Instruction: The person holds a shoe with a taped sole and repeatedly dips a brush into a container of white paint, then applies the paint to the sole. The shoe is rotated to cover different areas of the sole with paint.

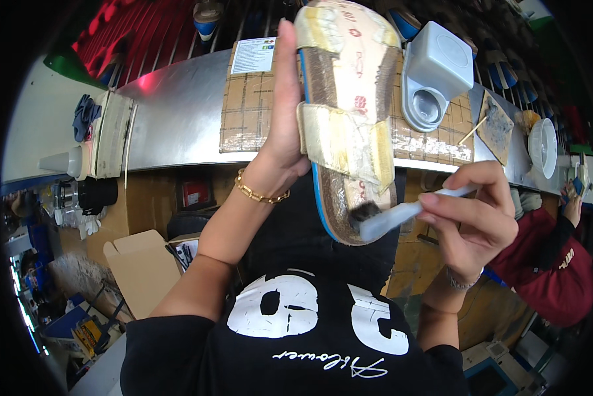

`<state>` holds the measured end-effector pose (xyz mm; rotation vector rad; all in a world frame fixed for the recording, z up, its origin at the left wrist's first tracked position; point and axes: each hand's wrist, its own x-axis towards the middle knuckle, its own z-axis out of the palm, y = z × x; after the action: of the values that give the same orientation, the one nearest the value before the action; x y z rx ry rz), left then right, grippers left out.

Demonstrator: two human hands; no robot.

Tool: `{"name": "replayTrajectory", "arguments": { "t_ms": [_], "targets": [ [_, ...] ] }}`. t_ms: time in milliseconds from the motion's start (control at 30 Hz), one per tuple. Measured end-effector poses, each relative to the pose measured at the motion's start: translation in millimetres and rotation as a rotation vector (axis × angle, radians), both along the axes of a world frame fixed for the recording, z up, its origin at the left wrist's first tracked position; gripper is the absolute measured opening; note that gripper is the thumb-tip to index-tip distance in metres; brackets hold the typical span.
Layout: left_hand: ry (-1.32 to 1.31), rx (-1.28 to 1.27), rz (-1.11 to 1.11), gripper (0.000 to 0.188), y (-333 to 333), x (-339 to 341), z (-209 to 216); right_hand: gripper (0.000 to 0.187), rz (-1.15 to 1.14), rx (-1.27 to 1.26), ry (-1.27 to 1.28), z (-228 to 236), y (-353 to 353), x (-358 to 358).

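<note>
A sandal [349,142] is held upright with its underside toward me, straps folded over the sole and coated yellowish, a blue edge along its left side. My left hand [286,125] grips it from the left, thumb stretched up along the edge, the other fingers hidden behind. My right hand [478,221] pinches the handle of a brush [390,220] with a whitish, flattened head and dark bristles. Those bristles touch the rounded lower end of the sole, where the surface looks brown and wet.
Beyond the sandal, a cardboard sheet [247,105] lies on a metal bench [171,109], bearing a whitish plastic dispenser [438,66]. Right of it are a stained board [498,129] and a white bowl [542,148]. Shoes hang on racks behind. A co-worker's dark red sleeve [547,270] is at right.
</note>
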<state>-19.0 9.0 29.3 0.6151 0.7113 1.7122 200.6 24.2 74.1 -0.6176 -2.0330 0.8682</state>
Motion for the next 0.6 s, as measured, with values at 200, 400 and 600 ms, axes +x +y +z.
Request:
{"name": "replayTrajectory", "arguments": {
  "t_ms": [200, 400, 600],
  "targets": [
    [-0.091, 0.011, -0.207, 0.085, 7, -2, -10, 0.027, 0.136, -0.048, 0.041, -1, 6, 4],
    [-0.209, 0.049, -0.356, 0.081, 10, 3, -13, 0.028, 0.220, -0.064, 0.071, -7, 10, 5],
    [-0.360, 0.119, -0.517, 0.077, 16, 0, -19, 0.029, 0.209, -0.125, 0.065, -11, 12, 2]
  ]
}}
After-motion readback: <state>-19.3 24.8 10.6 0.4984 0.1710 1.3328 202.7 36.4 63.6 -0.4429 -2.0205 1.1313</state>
